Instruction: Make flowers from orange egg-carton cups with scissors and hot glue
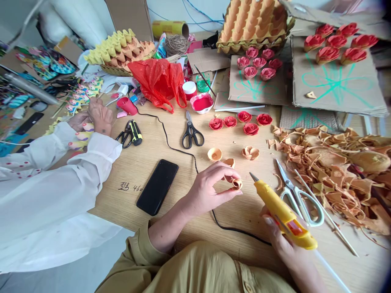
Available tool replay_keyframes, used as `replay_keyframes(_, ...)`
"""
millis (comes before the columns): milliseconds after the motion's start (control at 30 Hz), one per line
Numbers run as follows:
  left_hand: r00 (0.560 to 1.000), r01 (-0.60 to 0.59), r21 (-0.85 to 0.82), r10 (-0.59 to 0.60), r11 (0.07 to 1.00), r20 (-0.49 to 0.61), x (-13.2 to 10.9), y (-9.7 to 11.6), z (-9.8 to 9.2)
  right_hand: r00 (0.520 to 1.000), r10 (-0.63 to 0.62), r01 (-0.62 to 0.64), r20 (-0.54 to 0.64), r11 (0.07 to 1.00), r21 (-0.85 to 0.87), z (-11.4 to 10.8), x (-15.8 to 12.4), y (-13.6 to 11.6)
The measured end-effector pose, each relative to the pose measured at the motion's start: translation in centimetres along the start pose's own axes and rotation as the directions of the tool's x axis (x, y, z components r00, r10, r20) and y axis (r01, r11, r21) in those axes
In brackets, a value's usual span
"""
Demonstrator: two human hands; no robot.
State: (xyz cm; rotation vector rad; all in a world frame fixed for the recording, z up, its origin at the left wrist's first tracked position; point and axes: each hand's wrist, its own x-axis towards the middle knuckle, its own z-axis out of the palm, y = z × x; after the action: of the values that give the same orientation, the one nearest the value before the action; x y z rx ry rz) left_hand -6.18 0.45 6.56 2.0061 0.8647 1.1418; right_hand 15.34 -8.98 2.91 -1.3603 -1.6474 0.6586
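Between the thumb and fingers of my left hand (pixel 210 185) is a small rolled tan flower piece (pixel 237 184). My right hand (pixel 284 240) is wrapped round a yellow glue gun (pixel 284 211), whose nozzle points up and left toward that piece without touching it. A glue stick (pixel 331 270) sticks out of the gun's rear. Just beyond my left hand lie a tan cup piece (pixel 214 154), another partly hidden cup piece (pixel 229 162) and an unpainted tan flower (pixel 250 153). Several red flowers (pixel 251 129) sit farther back.
White-handled scissors (pixel 301 199) and a thin stick (pixel 326 213) lie right, beside tan scraps (pixel 342 171). Black scissors (pixel 192 130), a phone (pixel 157 187) and a black cord (pixel 166 136) are left. A co-worker's hands (pixel 100 116) work at far left. Cardboard (pixel 336 87) bears red flowers.
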Motion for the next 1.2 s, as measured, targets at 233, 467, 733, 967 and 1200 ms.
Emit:
replay_keyframes(233,1.0,0.008,-0.061,-0.008,0.998,0.006,-0.3,0.6,0.8,0.906,0.419,-0.376,0.063,0.726,0.576,1.7,1.3,-1.1)
replay_keyframes(467,0.999,-0.024,-0.054,0.026,0.998,0.033,-0.7,0.6,1.5,0.831,0.525,-0.442,0.184,0.423,0.791,3.3,2.7,-2.6)
replay_keyframes(733,0.997,-0.033,-0.02,0.035,0.999,0.065,-0.9,0.4,1.9,0.769,0.589,-0.473,0.248,0.264,0.841,3.3,2.5,-2.2)
replay_keyframes(967,0.998,-0.064,0.011,0.063,0.998,0.011,-1.0,0.6,2.1,0.795,0.557,-0.433,0.239,0.246,0.867,3.4,2.5,-2.4)
replay_keyframes(1200,0.999,-0.041,0.005,0.041,0.999,0.019,-1.0,0.9,2.2,0.788,0.577,-0.421,0.216,0.25,0.872,3.5,2.4,-2.4)
